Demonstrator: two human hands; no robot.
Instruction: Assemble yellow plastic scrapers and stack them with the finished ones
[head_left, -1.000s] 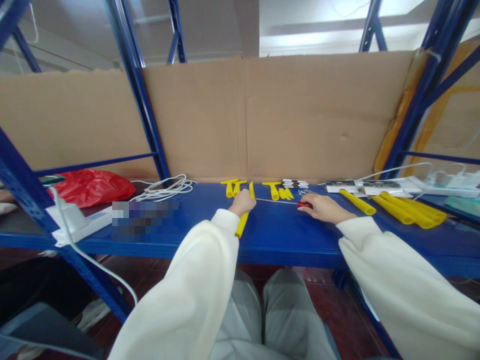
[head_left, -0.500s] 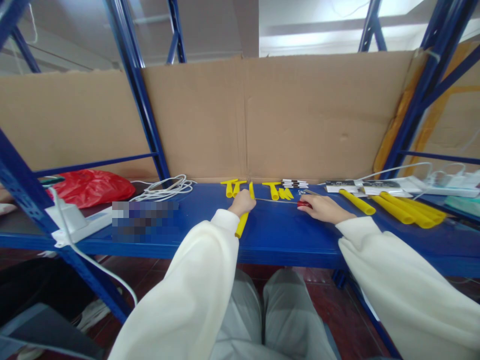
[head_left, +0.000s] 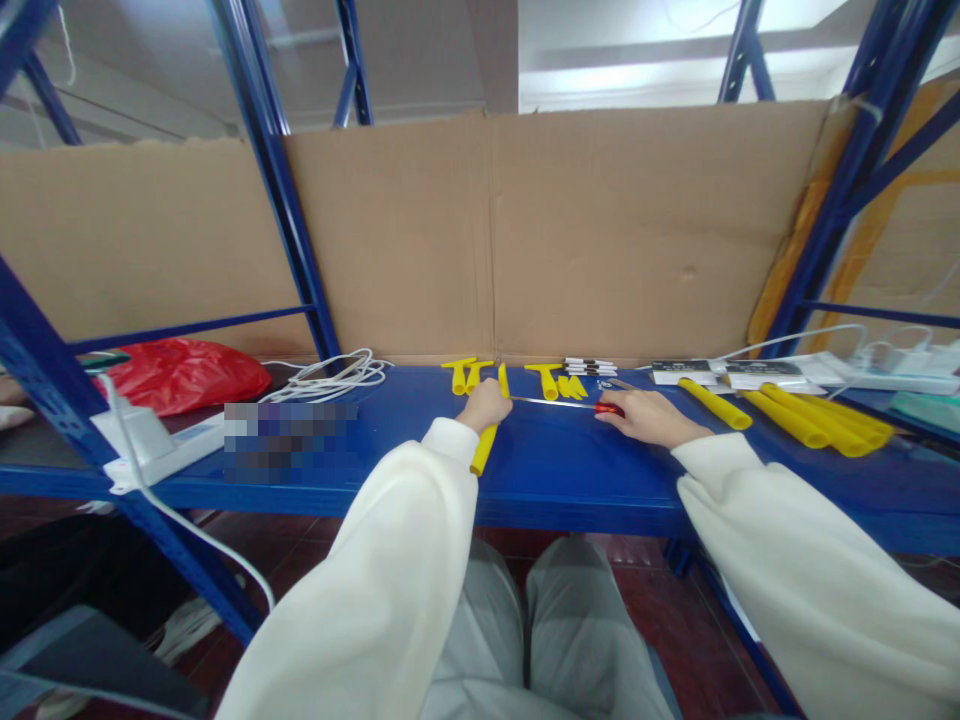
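My left hand (head_left: pixel 486 406) is closed around the middle of a yellow plastic squeegee-like piece (head_left: pixel 484 452), whose handle sticks out below the fist and whose top shows beyond it. In my right hand (head_left: pixel 646 416) is the red handle of a screwdriver (head_left: pixel 555 403). Its long metal shaft runs left to the yellow piece at my left fist; the tip is hidden there. Behind the shaft lie a yellow T-shaped piece (head_left: pixel 549 384) and a few small yellow parts (head_left: pixel 570 387). Two more yellow T-shaped pieces (head_left: pixel 459 377) rest beyond my left hand.
Several yellow tubes (head_left: pixel 810 425) lie at the right, near white-and-black packets (head_left: pixel 682 372). A small black-and-white stack (head_left: pixel 589 367) sits by the cardboard wall (head_left: pixel 637 230). At left are coiled white cable (head_left: pixel 337 378), a red bag (head_left: pixel 187 376) and a power strip (head_left: pixel 169 450).
Both hands stay in almost the same place. The screwdriver's shaft now catches more light, and its red handle looks slightly turned.
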